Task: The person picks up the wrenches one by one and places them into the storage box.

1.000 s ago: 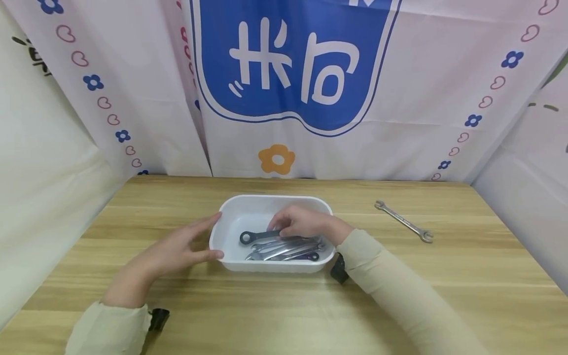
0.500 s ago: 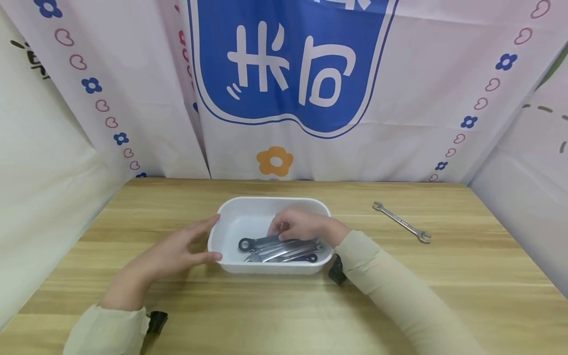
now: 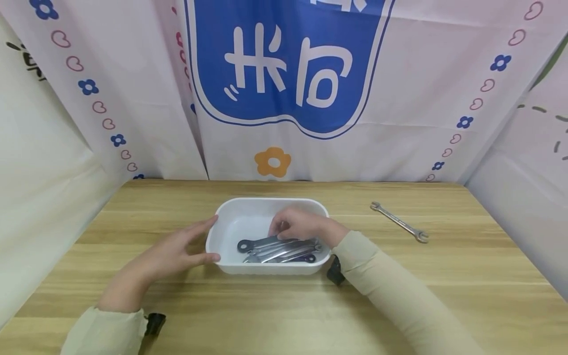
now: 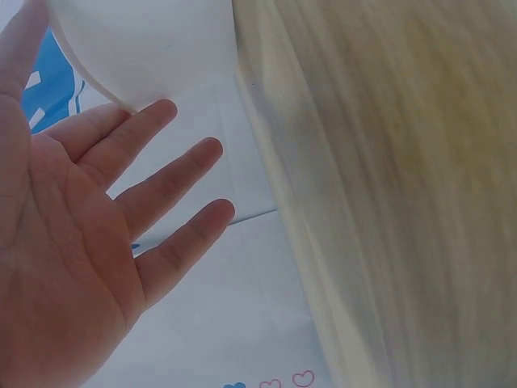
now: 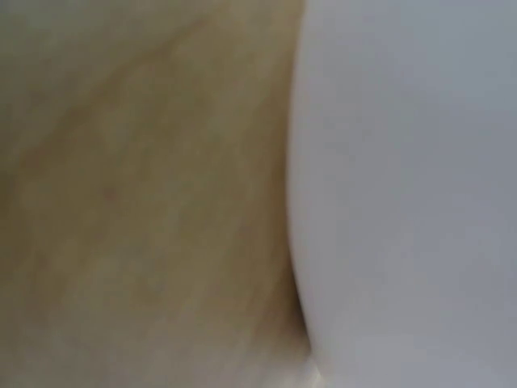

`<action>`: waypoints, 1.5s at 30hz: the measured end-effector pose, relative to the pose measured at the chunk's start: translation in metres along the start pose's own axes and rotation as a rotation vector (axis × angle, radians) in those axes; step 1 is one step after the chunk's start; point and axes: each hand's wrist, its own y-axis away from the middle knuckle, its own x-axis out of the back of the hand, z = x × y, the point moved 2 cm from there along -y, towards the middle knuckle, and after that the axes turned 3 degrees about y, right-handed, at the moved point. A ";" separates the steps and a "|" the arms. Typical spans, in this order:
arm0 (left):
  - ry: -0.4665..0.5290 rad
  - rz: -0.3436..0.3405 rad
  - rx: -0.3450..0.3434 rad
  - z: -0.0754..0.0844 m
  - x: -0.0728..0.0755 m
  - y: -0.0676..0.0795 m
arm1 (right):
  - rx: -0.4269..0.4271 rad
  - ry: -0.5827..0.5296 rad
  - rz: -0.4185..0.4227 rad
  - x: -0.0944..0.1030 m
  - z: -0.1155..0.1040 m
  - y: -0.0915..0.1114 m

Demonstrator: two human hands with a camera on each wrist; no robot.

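Observation:
A white plastic tub (image 3: 230, 268) stands on the table with several wrenches (image 3: 275, 251) piled in its near right part. A dark ratchet wrench (image 3: 257, 243) lies along the back of the pile. My left hand (image 3: 173, 254) touches the tub's left end, thumb at the near corner and fingers at the far one. In the left wrist view, the left hand (image 4: 81, 234) has its fingers spread and fairly straight. My right hand (image 3: 303, 227) reaches over the right rim, fingers bent down behind the dark wrench. Its fingertips are hidden, so any grip cannot be told.
An open-end wrench (image 3: 399, 222) lies alone on the wooden table (image 3: 284, 315), right of the tub. A printed cloth (image 3: 399, 148) hangs behind the table, and pale cloth walls close both sides. The right wrist view shows mostly the tub's blurred outer wall (image 5: 404, 194).
The dark ratchet wrench has sunk slightly toward the pile, away from the right fingers. Both hands stay almost in place. The head view has shifted a little.

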 end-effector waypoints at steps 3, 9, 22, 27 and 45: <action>-0.003 -0.001 -0.003 -0.001 -0.001 0.000 | -0.001 0.010 -0.002 -0.001 0.001 -0.001; -0.001 0.001 -0.006 -0.002 -0.001 0.000 | 0.009 0.026 0.000 -0.002 0.000 -0.001; 0.019 0.012 0.003 -0.003 -0.002 0.002 | 0.058 0.069 0.018 0.011 -0.004 0.011; 0.012 0.012 -0.008 -0.001 0.000 0.002 | 0.036 0.057 0.081 0.036 -0.008 0.031; 0.005 -0.006 -0.004 -0.001 -0.001 -0.002 | -0.186 0.057 0.448 0.117 0.033 0.150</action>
